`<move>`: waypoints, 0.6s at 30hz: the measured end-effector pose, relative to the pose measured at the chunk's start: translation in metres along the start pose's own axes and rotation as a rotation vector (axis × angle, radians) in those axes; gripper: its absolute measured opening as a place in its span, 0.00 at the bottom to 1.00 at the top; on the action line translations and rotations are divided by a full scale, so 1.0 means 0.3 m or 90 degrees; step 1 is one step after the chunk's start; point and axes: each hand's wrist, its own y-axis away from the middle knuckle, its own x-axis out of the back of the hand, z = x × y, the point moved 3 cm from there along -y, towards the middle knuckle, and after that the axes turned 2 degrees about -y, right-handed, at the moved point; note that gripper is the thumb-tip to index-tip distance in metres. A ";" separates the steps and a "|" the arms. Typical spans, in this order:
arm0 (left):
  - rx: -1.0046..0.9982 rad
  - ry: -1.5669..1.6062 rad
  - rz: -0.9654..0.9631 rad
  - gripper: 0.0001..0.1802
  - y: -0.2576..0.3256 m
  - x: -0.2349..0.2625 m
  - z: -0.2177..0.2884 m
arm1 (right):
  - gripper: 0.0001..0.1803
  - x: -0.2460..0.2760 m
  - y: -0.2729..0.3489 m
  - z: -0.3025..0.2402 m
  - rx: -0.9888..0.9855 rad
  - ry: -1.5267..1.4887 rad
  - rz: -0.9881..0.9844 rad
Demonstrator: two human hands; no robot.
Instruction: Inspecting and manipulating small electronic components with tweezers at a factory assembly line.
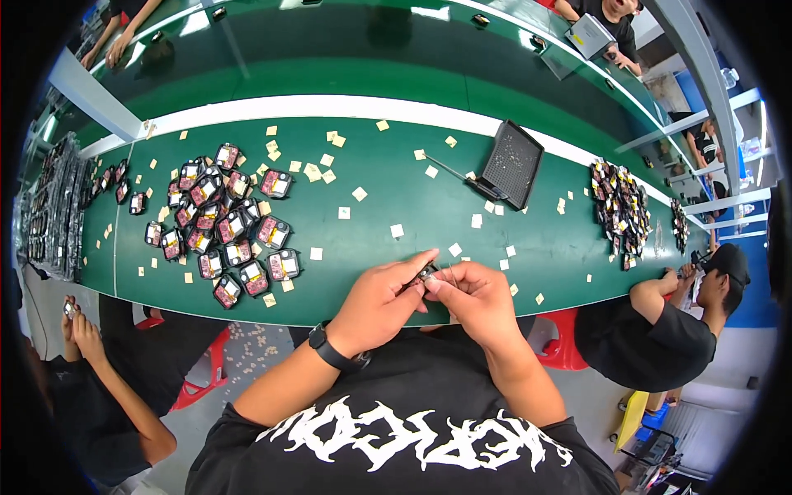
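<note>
Near the table's front edge, my left hand (381, 299) grips a small black device (426, 272), mostly hidden by the fingers. My right hand (478, 299) meets it from the other side, thumb and fingers pinched at the device's edge. What that pinch holds is too small and covered to make out. To the left lies a heap of small black-cased devices (206, 210) with pinkish-red boards and pale round parts showing. Pale square paper pieces (344, 213) are scattered around the green table (363, 173).
A black tray (535, 169) with tiny bits in it stands at the back right, a thin rod-like tool (450, 167) beside it. Another device heap (619, 210) lies far right. Stacked black trays (54, 214) rise at the left end. Co-workers sit on both sides.
</note>
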 end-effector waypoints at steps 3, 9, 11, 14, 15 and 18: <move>-0.055 0.023 -0.035 0.28 0.005 0.015 -0.037 | 0.07 -0.005 -0.008 -0.004 0.044 -0.057 0.032; -0.060 -0.004 -0.063 0.28 0.019 0.019 -0.023 | 0.14 -0.001 -0.025 -0.036 -0.031 -0.146 0.001; -0.057 0.006 -0.062 0.28 0.019 0.020 -0.030 | 0.14 -0.003 -0.031 -0.042 -0.064 -0.090 -0.018; -0.019 0.094 -0.066 0.29 0.012 0.016 -0.050 | 0.12 0.017 -0.055 -0.014 -0.037 -0.055 -0.033; 0.018 0.172 -0.070 0.29 0.009 0.012 -0.056 | 0.12 0.022 -0.047 -0.021 -0.034 -0.056 -0.032; 0.047 0.229 -0.020 0.30 0.011 0.013 -0.023 | 0.07 0.071 -0.023 -0.029 -0.048 -0.126 -0.028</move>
